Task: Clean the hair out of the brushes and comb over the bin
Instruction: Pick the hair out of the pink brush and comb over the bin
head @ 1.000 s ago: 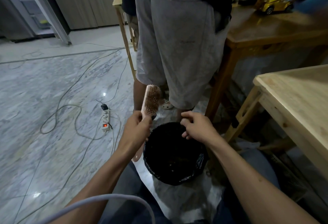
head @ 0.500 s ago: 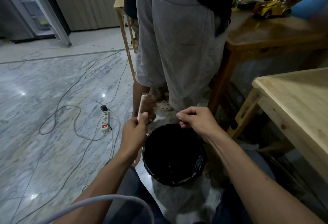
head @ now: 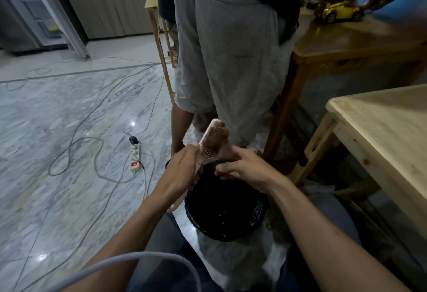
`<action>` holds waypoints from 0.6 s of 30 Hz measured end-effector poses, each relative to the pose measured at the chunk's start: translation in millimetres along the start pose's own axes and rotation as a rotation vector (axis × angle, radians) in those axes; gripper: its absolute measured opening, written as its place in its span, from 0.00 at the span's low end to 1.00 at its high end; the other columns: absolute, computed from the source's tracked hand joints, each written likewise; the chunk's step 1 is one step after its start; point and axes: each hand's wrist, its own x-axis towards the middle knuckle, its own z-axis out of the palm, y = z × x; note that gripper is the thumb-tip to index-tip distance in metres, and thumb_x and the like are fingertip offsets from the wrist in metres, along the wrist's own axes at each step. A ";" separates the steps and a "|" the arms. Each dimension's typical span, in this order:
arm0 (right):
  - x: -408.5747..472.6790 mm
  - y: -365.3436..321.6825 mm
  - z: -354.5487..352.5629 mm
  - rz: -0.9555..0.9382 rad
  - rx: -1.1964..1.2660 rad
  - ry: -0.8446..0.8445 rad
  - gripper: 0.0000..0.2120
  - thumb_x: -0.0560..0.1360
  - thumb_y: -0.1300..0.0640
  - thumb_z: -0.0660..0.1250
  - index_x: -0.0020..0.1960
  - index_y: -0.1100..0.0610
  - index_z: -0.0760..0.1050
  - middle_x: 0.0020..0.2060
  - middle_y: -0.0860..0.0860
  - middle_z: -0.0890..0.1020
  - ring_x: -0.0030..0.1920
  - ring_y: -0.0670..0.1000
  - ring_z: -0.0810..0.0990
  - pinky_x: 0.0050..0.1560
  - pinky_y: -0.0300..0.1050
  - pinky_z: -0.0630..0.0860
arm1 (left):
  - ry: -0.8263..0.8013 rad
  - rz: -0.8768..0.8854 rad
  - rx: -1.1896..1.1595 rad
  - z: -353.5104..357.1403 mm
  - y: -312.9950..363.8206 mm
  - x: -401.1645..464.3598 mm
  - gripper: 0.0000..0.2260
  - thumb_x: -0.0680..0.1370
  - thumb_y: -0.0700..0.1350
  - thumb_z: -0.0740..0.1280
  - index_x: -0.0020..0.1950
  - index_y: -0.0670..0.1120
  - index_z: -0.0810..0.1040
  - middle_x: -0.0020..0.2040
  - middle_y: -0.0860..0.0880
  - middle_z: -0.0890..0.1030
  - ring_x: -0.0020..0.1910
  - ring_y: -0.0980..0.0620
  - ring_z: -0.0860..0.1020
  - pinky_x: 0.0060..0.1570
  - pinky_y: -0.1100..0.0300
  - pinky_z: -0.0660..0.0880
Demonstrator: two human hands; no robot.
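A pink paddle hairbrush (head: 213,138) stands upright above the far rim of the bin, its bristle face turned right and matted with brown hair. My left hand (head: 184,169) grips its handle; the handle's tip shows below my wrist. My right hand (head: 245,168) is beside the brush's lower bristles, fingers curled and pinched together at the hair; whether strands are between them is blurred. The bin (head: 225,234) is round, lined with a black bag, and sits on the floor between my knees, right under both hands.
A person in grey shorts (head: 228,44) stands just behind the bin. A light wooden table (head: 390,130) is at the right, a darker table (head: 360,42) with a yellow toy car (head: 338,11) behind it. A power strip (head: 135,156) and cables lie on the marble floor at left.
My right hand has moved left from above the bin's rim up against the brush's bristles. My left hand has lifted the brush a little and tilted it toward the right.
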 end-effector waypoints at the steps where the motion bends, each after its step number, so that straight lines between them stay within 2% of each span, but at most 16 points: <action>1: 0.0 0.6 2.6 0.000 0.019 -0.047 0.20 0.75 0.71 0.71 0.66 0.62 0.77 0.56 0.57 0.85 0.46 0.52 0.86 0.46 0.41 0.82 | -0.023 0.019 0.040 1.3 2.5 -0.4 0.17 0.83 0.55 0.55 0.44 0.44 0.73 0.36 0.43 0.76 0.31 0.48 0.72 0.29 0.54 0.67; 4: -0.2 3.0 5.9 -0.008 0.024 -0.040 0.07 0.77 0.67 0.71 0.55 0.64 0.82 0.43 0.56 0.86 0.40 0.48 0.85 0.41 0.37 0.80 | -0.003 0.072 0.145 0.3 3.2 4.2 0.14 0.81 0.50 0.55 0.47 0.41 0.74 0.35 0.44 0.75 0.30 0.49 0.72 0.30 0.52 0.67; 7: -0.9 1.9 -2.7 -0.020 0.024 0.138 0.03 0.78 0.65 0.72 0.50 0.63 0.84 0.37 0.55 0.84 0.34 0.46 0.80 0.35 0.34 0.78 | 0.119 -0.006 0.043 -10.3 -1.4 12.0 0.08 0.81 0.41 0.57 0.47 0.39 0.73 0.32 0.43 0.73 0.25 0.50 0.69 0.25 0.58 0.64; 10: -5.9 -2.2 -18.2 -0.005 0.021 0.318 0.04 0.78 0.64 0.72 0.47 0.60 0.85 0.37 0.55 0.85 0.35 0.47 0.80 0.37 0.36 0.79 | 0.287 -0.131 -0.136 -23.9 -12.5 18.2 0.06 0.78 0.36 0.56 0.45 0.41 0.71 0.33 0.41 0.71 0.25 0.48 0.68 0.26 0.57 0.62; 13: -4.9 -0.4 -23.9 0.004 -0.015 0.420 0.06 0.79 0.64 0.71 0.45 0.59 0.85 0.36 0.53 0.85 0.34 0.46 0.80 0.35 0.35 0.78 | 0.363 -0.163 -0.169 -26.0 -23.6 18.6 0.05 0.76 0.37 0.57 0.45 0.42 0.71 0.35 0.42 0.70 0.29 0.47 0.67 0.28 0.54 0.61; 16: 0.0 7.9 -19.8 0.031 -0.116 0.427 0.05 0.79 0.63 0.71 0.48 0.60 0.85 0.36 0.52 0.85 0.34 0.45 0.80 0.36 0.36 0.78 | 0.363 -0.128 -0.141 -22.9 -25.3 16.5 0.07 0.73 0.44 0.59 0.47 0.45 0.74 0.34 0.43 0.73 0.31 0.46 0.69 0.34 0.48 0.64; 18: 0.9 11.8 -14.6 0.047 -0.245 0.361 0.07 0.82 0.60 0.68 0.55 0.58 0.84 0.45 0.52 0.85 0.39 0.47 0.83 0.38 0.37 0.80 | 0.312 -0.090 -0.093 -20.9 -21.6 14.8 0.08 0.73 0.46 0.59 0.49 0.45 0.74 0.35 0.43 0.74 0.32 0.46 0.70 0.34 0.49 0.65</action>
